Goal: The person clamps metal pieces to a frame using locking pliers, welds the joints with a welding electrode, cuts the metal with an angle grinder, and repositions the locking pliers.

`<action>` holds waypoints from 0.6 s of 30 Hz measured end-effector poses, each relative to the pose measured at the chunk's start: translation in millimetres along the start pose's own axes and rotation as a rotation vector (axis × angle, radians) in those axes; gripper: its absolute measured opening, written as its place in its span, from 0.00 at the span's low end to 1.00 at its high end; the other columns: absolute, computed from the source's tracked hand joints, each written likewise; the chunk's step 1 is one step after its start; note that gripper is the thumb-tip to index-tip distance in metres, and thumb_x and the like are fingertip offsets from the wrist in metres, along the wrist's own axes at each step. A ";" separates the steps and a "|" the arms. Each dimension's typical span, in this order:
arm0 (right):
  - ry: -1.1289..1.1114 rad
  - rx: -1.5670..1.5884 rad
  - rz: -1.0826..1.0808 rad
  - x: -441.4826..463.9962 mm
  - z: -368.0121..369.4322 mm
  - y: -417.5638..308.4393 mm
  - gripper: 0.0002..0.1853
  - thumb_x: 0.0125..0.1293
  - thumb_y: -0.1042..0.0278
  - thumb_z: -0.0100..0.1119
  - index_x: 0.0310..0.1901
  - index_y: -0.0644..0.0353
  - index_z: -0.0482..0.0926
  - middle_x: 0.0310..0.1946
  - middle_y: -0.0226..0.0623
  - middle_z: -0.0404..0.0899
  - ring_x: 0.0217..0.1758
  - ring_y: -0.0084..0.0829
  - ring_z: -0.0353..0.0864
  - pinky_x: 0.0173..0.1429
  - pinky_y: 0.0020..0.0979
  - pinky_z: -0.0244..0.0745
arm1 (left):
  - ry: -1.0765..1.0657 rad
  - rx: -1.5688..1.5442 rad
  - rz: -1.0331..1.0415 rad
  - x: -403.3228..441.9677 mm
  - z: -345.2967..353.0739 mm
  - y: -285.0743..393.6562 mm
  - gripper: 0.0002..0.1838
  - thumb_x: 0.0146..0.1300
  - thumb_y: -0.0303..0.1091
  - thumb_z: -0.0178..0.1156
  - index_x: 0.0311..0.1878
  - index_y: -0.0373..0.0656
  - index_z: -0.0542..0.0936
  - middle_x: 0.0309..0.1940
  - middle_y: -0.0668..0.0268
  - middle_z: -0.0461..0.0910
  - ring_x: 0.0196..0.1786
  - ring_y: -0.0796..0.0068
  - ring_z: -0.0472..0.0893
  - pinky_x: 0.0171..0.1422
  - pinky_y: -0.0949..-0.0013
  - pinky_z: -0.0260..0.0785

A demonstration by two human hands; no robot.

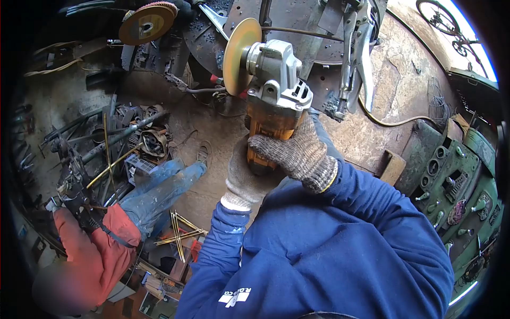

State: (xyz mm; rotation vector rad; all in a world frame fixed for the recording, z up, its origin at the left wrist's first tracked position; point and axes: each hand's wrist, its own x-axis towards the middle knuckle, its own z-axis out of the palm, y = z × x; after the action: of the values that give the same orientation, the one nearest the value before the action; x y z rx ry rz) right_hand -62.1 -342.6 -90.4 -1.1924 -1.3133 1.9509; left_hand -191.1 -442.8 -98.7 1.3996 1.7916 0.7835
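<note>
An orange-and-black angle grinder (271, 117) with a silver gear head is held up in front of my chest. Its yellowish disc (241, 56) faces left. My right hand (297, 151), in a grey knit glove, wraps over the grinder's body from the right. From the left and below, my gloved left hand (244, 178) closes around the lower part of the body; some of its fingers are hidden behind the tool. Beyond the grinder stands a round dark metal worktable (332, 80), with large locking pliers (358, 58) at its right edge.
Another grinding disc (147, 24) sits at the upper left. A co-worker in a red top (114, 250) is at the lower left, near metal scrap (143, 133) and thin yellow rods (178, 231). A green machine (457, 186) stands right. A cable (393, 123) crosses the floor.
</note>
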 end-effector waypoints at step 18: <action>0.042 0.067 -0.029 4.4 2.5 -8.0 0.39 0.52 0.66 0.81 0.63 0.62 0.67 0.54 0.42 0.79 0.58 0.34 0.81 0.60 0.37 0.80 | -0.063 -0.124 -0.178 11.6 -11.4 19.7 0.44 0.41 0.43 0.81 0.61 0.38 0.70 0.53 0.52 0.78 0.56 0.56 0.82 0.58 0.57 0.76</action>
State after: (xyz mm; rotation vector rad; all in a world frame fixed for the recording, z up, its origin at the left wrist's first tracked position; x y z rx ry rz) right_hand -66.9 -337.1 -84.5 -1.1699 -1.2269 1.9238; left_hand -191.7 -427.4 -78.3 1.1551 1.7599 0.7354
